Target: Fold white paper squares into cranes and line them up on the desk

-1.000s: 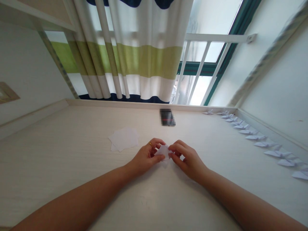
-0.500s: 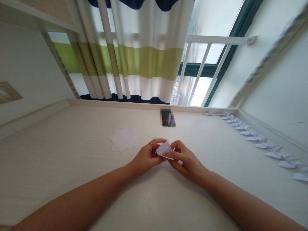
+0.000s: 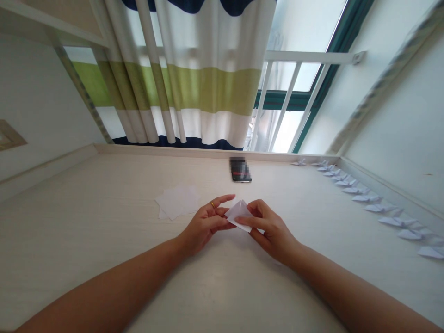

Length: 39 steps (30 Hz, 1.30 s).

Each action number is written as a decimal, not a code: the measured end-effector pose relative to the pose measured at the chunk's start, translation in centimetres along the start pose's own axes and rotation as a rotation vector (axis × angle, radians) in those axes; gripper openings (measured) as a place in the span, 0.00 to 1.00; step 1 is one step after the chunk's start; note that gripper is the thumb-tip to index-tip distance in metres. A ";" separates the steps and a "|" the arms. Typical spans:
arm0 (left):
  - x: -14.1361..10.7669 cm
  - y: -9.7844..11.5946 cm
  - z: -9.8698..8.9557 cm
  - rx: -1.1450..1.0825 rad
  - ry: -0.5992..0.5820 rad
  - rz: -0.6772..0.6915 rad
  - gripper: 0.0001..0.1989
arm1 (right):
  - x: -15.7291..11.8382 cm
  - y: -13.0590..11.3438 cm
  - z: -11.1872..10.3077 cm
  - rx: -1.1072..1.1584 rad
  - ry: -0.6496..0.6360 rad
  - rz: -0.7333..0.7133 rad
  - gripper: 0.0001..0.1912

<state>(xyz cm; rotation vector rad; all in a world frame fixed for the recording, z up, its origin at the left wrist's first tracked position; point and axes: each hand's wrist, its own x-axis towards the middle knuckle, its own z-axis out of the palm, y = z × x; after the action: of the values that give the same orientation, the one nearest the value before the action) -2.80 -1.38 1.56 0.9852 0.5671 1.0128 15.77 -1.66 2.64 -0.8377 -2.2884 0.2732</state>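
A small folded white paper is held above the pale table, with a pointed corner facing away from me. My right hand pinches its right side, thumb on top. At the left corner of the paper, my left hand has its thumb and a finger closed on the edge, while the index finger stretches out beyond it. A gold ring is on that hand. Loose white sheets lie overlapping to the left of the hands.
A dark, pixelated object lies near the table's raised back edge. Several folded white paper figures line the right side. Behind are a striped curtain and a white railing.
The index finger of my left hand has lifted and straightened away from the paper. The paper has turned, showing its peak more clearly. The view has shifted slightly.
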 end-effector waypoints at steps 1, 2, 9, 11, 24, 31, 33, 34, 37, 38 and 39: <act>0.0 0.1 0.0 -0.018 -0.009 0.002 0.26 | 0.0 0.0 0.0 0.016 0.015 -0.001 0.17; -0.1 0.1 0.0 -0.023 -0.018 0.006 0.26 | 0.0 0.0 -0.1 0.030 0.026 -0.003 0.17; 0.0 -0.5 0.3 0.083 -0.059 0.089 0.30 | 0.1 -0.1 -0.2 0.100 0.079 -0.043 0.16; 0.0 -0.6 0.2 0.112 -0.066 0.103 0.32 | 0.1 -0.2 -0.2 0.109 0.063 -0.054 0.15; 0.4 -0.8 0.4 0.144 0.037 0.115 0.34 | 0.1 -0.7 -0.2 0.159 -0.003 -0.024 0.05; 0.5 -0.9 0.5 0.173 0.099 0.107 0.33 | 0.2 -1.1 0.3 0.207 0.047 0.050 0.04; 0.4 -1.1 0.5 0.199 0.110 0.102 0.32 | 0.2 -1.2 0.5 0.217 0.068 0.099 0.04; 0.4 -1.1 0.5 0.219 0.116 0.104 0.31 | 0.2 -1.2 0.6 0.218 0.080 0.135 0.05; 0.4 -1.3 0.3 0.305 0.142 0.120 0.28 | 0.1 -1.2 1.0 0.231 0.110 0.232 0.06; 0.3 -1.3 0.3 0.328 0.150 0.127 0.28 | 0.1 -1.1 1.1 0.241 0.114 0.254 0.06; 0.3 -1.3 0.3 0.344 0.153 0.131 0.28 | 0.1 -1.1 1.1 0.255 0.110 0.271 0.06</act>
<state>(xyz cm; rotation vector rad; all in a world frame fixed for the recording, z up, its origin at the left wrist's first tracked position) -1.88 -1.43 0.60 1.2671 0.8316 1.1360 14.44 -2.37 2.26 -1.0000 -1.9845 0.6104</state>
